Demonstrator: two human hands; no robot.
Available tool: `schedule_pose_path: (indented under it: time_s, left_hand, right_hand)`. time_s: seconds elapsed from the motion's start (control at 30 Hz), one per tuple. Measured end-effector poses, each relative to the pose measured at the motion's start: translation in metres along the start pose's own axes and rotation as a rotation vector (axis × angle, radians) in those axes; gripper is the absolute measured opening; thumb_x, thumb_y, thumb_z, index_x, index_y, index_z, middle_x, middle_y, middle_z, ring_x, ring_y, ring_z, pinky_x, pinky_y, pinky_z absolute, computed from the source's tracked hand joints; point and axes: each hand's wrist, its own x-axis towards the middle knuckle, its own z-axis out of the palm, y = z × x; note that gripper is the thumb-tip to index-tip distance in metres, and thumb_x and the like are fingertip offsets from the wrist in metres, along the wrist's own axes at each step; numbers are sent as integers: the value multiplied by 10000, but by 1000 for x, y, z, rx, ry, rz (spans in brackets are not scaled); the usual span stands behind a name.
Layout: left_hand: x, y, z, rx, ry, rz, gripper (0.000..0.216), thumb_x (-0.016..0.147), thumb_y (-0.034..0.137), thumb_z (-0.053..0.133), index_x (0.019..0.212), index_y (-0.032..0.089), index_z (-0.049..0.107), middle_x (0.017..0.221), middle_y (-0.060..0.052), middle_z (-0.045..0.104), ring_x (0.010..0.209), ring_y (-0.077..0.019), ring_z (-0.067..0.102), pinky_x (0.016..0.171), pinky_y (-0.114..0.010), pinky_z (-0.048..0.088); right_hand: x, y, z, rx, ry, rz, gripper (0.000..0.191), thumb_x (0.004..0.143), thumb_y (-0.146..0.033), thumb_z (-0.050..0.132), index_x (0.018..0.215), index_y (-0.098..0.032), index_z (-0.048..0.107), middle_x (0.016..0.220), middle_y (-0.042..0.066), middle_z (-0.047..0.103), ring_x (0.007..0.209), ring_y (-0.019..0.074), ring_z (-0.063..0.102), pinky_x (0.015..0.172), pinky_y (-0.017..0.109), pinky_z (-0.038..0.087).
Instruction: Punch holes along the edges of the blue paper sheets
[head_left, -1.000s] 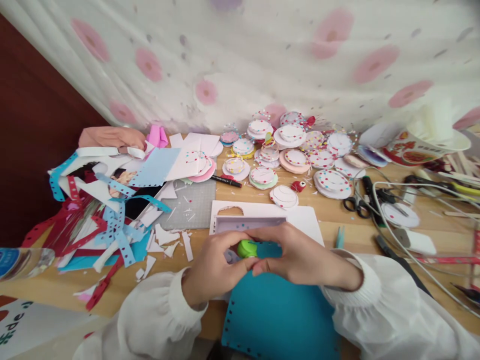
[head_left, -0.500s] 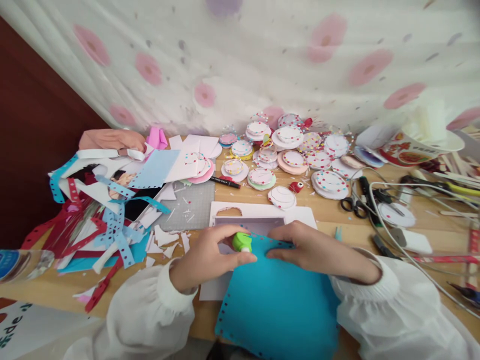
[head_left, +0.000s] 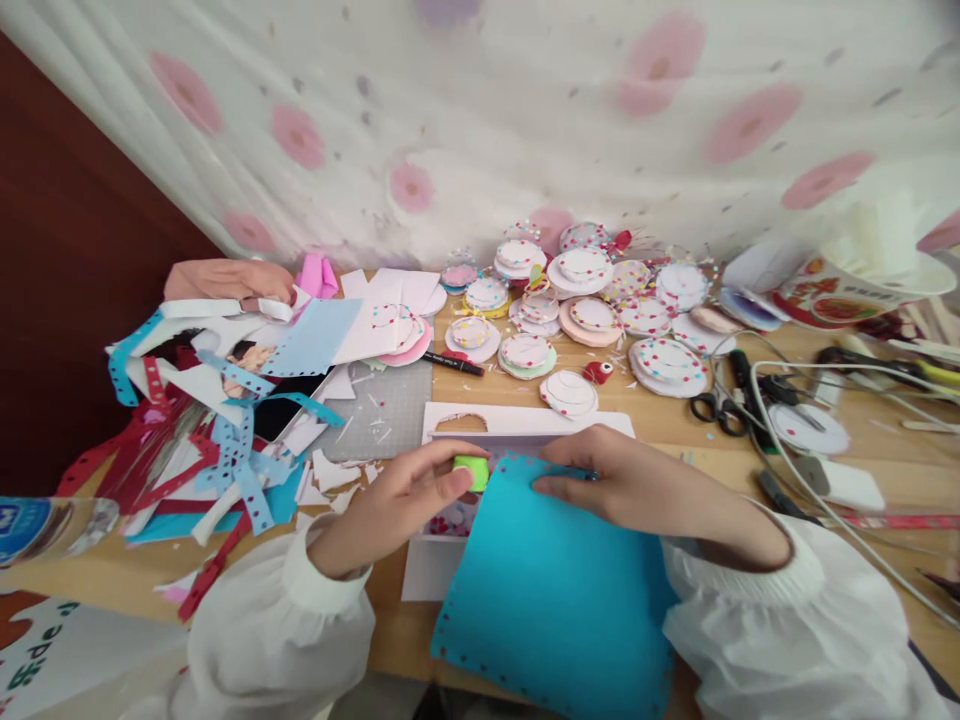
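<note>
A small bright-green craft punch (head_left: 471,473) sits in the grip of my left hand (head_left: 401,498), at the upper left corner of a blue foam sheet (head_left: 559,590). My thumb lies across the punch's near side. My right hand (head_left: 634,490) pinches the top edge of the sheet, thumb on its face and fingers behind. Small holes run along the sheet's left and lower edges. Beneath the sheet, partly covered, lies a white box (head_left: 427,565) with red-and-white bits showing inside.
Layered paper discs with beaded wire (head_left: 581,268) stand at the back. Left lie punched foam strips (head_left: 236,460), paper scraps (head_left: 330,475), a cutting mat (head_left: 394,415) and a plastic bottle (head_left: 52,528). Right are scissors (head_left: 720,412), cables, a white charger (head_left: 844,483) and a paper tub (head_left: 847,290).
My left hand and the punch have shifted slightly left, and the punch has turned. The sheet's top has risen a little, uncovering more of the box's contents. The view has swung slightly.
</note>
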Motion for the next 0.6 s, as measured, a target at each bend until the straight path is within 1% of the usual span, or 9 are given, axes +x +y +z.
schedule_pose_path:
  time_s: [0.13, 0.23, 0.37, 0.6]
  left_hand:
    - [1, -2, 2, -32, -10, -16, 329, 894, 408, 510, 1132, 193, 582, 1093, -65, 628, 955, -200, 610, 771, -254, 492]
    - [1, -2, 4, -10, 23, -30, 315, 884, 398, 532, 1119, 195, 584, 1086, -56, 623, 939, -189, 602, 773, -247, 483]
    - [1, -1, 4, 13, 64, -7, 282, 880, 371, 543, 1092, 192, 595, 1076, -45, 621, 916, -167, 594, 799, -238, 473]
    - [1, -4, 7, -32, 14, -23, 318, 851, 409, 578, 1101, 214, 585, 1050, -32, 607, 863, -154, 607, 694, -213, 504]
  right_hand:
    - [0, 0, 0, -2, -3, 27, 297, 867, -383, 470, 781, -162, 648, 705, 40, 647, 639, 181, 566, 556, 255, 382]
    - [-2, 0, -1, 13, -10, 29, 283, 865, -370, 470, 797, -164, 653, 725, 41, 656, 652, 182, 572, 567, 256, 389]
    - [-3, 1, -2, 23, -16, 28, 280, 862, -368, 475, 803, -164, 656, 707, 36, 650, 632, 175, 560, 561, 257, 384]
    - [1, -1, 2, 58, -35, 44, 272, 863, -362, 477, 742, -164, 618, 658, 14, 614, 605, 149, 526, 526, 234, 368]
